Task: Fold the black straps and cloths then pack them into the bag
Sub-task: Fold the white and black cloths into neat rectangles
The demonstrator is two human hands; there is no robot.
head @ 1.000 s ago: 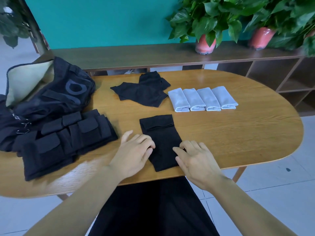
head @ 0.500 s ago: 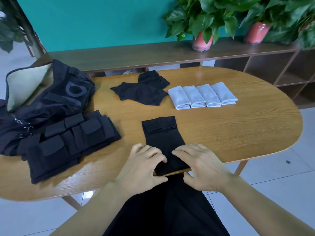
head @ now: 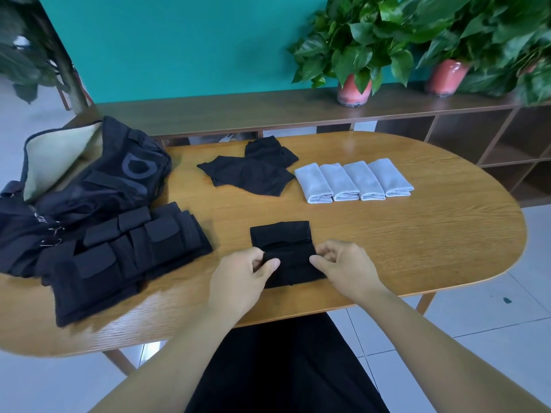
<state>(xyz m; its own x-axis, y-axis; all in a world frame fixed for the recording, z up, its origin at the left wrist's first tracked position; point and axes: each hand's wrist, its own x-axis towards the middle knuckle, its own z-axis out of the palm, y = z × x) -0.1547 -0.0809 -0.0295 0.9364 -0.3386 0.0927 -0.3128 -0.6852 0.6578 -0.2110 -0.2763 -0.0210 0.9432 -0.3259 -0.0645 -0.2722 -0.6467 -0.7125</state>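
At the near edge of the counter (head: pixel 417 248), a black strap (head: pixel 286 257) is mid-fold between both hands.

From the left: the open black bag (head: pixel 89 186) and a stack of folded black straps (head: pixel 125 257) wait; behind lie loose black cloths (head: pixel 253 171), then four folded white towels (head: pixel 353 181). The left hand (head: pixel 238 278) has its grip closed in a pinch on the strap's folded-over left corner; the right hand (head: pixel 343 263) pinches the right corner, fingers curled. The risk, as I judge it: uneven pulling could skew the fold, and the springy-looking fabric may flop open once released. The strap also sits near the counter's edge, so a careless slide could drag it off.
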